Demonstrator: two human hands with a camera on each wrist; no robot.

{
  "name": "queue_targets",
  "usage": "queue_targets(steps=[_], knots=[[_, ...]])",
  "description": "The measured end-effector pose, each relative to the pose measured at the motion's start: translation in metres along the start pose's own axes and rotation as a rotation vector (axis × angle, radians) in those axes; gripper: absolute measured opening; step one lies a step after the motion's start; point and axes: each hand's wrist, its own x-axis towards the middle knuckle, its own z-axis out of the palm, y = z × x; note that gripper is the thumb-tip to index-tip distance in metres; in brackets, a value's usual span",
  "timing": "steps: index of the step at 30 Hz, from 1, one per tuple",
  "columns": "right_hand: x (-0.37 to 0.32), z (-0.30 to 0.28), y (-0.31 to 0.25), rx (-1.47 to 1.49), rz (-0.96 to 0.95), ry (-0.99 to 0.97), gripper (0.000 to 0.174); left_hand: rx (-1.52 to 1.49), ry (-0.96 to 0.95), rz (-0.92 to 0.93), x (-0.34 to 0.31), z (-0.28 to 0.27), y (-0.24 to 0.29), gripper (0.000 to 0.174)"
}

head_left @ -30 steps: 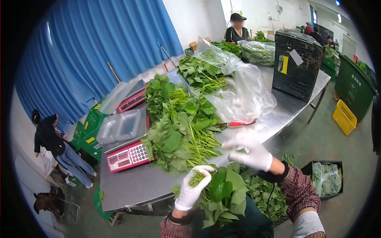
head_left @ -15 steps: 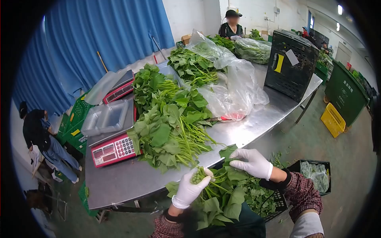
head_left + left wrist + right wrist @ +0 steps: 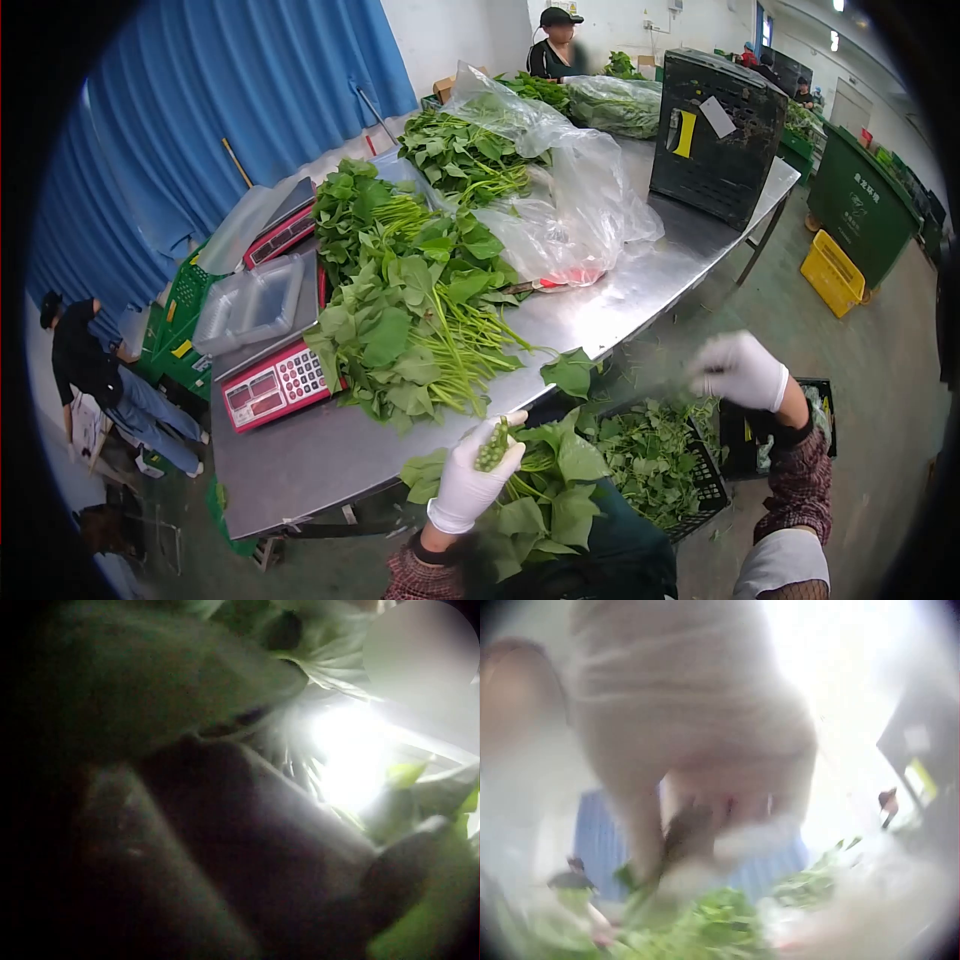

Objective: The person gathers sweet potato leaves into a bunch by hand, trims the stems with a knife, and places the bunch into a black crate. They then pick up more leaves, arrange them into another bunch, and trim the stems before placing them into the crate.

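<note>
In the head view, my gloved left hand (image 3: 472, 478) grips a bunch of leafy green stems (image 3: 535, 490). The cut stem ends (image 3: 493, 450) show above the thumb, and broad leaves hang below toward my lap. My gloved right hand (image 3: 740, 370) is blurred and apart from the bunch, over the floor side right of the table. In the right wrist view, a dark green leaf (image 3: 684, 838) sits between the thumb and curled fingers. One broad leaf (image 3: 570, 373) overlaps the table edge between the hands. The left wrist view is mostly dark, with leaves close by.
A large pile of leafy stems (image 3: 400, 310) covers the metal table (image 3: 290, 470), beside red scales (image 3: 280, 385) and clear plastic trays (image 3: 250, 305). A red-handled knife (image 3: 545, 284) lies by a plastic bag (image 3: 590, 200). Below stands a black crate (image 3: 712, 480) of loose leaves. Another person (image 3: 555, 50) works behind.
My right hand went to the bunch, touched a leaf there, then swung away to the right. The left hand keeps its grip on the bunch. The view has shifted slightly.
</note>
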Motion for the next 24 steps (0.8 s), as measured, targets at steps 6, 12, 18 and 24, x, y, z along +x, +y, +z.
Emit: queue_targets(steps=[6,12,18,24], knots=[[-0.018,0.029,-0.008,-0.190,0.003,0.246,0.024,0.131,0.009,0.218,0.009,0.014,0.016,0.016],[0.013,0.052,-0.067,0.105,-0.440,0.285,0.014,0.004,0.026,0.139,0.007,0.018,0.021,0.010],[0.014,0.156,-0.047,1.451,0.138,-0.758,0.060,0.772,0.198,0.796,-0.012,0.022,0.052,0.021],[-0.003,0.209,0.034,1.441,0.111,-0.801,0.043,1.236,0.122,1.338,-0.033,0.061,0.000,0.022]])
